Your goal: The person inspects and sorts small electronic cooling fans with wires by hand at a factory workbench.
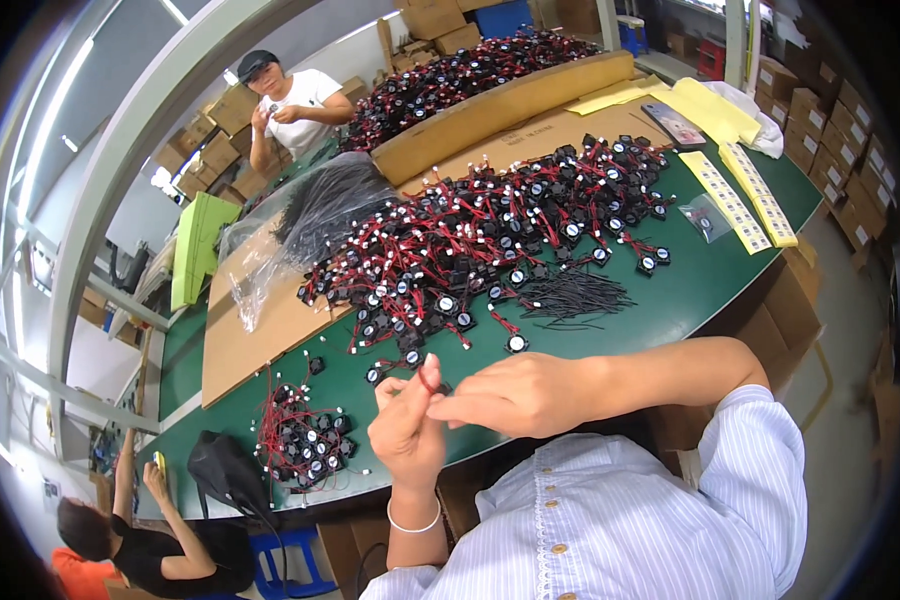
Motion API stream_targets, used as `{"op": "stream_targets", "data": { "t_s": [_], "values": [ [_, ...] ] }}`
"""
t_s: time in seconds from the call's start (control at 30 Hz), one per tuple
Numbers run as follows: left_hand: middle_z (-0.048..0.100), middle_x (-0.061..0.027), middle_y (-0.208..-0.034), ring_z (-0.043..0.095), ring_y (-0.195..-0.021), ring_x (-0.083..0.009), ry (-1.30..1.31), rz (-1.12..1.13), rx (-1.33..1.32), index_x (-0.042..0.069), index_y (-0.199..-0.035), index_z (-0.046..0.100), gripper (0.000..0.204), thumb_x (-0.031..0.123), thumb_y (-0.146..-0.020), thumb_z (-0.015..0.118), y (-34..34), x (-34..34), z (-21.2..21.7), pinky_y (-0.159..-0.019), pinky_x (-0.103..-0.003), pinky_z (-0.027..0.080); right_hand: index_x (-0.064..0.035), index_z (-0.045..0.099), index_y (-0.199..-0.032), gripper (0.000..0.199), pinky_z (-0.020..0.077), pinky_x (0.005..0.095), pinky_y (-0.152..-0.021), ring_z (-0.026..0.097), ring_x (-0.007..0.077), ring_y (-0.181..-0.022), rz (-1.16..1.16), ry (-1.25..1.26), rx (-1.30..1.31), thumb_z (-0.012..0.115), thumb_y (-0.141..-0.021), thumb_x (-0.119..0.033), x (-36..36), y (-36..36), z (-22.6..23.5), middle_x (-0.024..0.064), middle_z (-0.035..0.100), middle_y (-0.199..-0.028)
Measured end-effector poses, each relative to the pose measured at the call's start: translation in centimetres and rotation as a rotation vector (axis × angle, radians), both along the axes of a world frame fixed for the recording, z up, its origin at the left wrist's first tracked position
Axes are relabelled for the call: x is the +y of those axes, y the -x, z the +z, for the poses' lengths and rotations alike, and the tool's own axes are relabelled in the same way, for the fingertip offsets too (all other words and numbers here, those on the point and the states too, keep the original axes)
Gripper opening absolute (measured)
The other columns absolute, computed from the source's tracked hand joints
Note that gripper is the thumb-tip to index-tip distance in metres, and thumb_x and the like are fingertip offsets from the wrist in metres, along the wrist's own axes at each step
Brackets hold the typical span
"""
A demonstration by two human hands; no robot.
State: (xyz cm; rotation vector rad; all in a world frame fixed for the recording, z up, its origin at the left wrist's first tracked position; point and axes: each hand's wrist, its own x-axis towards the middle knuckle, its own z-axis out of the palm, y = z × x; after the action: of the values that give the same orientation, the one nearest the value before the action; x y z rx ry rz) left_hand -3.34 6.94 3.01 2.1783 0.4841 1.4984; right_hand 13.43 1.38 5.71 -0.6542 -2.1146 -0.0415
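Note:
My left hand, with a white bangle at its wrist, is raised at the table's near edge. Its fingers pinch the red lead of a small black fan, mostly hidden between my hands. My right hand reaches in from the right, its fingertips closed on the same fan and lead and touching the left fingers. Just beyond them, a big heap of small black fans with round white labels, red leads and white plugs covers the table. One single fan lies beyond my right hand. Thin black ties form a loose pile nearby.
A smaller fan pile and a black bag are at left. Cardboard and clear plastic lie beyond. A phone and yellow label strips sit far right. Co-workers are across and lower left.

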Motion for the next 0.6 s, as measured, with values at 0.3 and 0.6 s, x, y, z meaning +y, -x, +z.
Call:
{"op": "stream_targets", "data": {
  "t_s": [0.3, 0.6],
  "values": [
    [0.065, -0.0115, -0.078, 0.063, -0.072, -0.0178, -0.058, 0.063, 0.059, -0.004, -0.084, 0.062, 0.009, -0.001, -0.076, 0.059, -0.2, -0.4, 0.7, -0.068, -0.029, 0.037, -0.0018, 0.054, -0.098, 0.020, 0.0495, 0.0314, -0.052, 0.061, 0.0227, -0.064, -0.102, 0.261, 0.087, 0.056, -0.080, -0.010, 0.7, 0.5, 3.1, 0.0102, 0.061, -0.079],
    [0.061, -0.0123, -0.071, 0.062, -0.067, -0.0229, 0.908, -0.596, -0.567, -0.003, -0.088, 0.055, 0.013, 0.010, -0.085, 0.053, -0.8, -1.9, 1.2, -0.063, -0.032, 0.050, 0.0038, 0.060, -0.091, 0.019, 0.0476, 0.0261, -0.064, 0.059, 0.0116, -0.070, 0.103, 0.836, 0.492, 0.059, -0.081, -0.012, 0.0, -0.6, 3.3, 0.0090, 0.063, -0.079]
  ]
}}
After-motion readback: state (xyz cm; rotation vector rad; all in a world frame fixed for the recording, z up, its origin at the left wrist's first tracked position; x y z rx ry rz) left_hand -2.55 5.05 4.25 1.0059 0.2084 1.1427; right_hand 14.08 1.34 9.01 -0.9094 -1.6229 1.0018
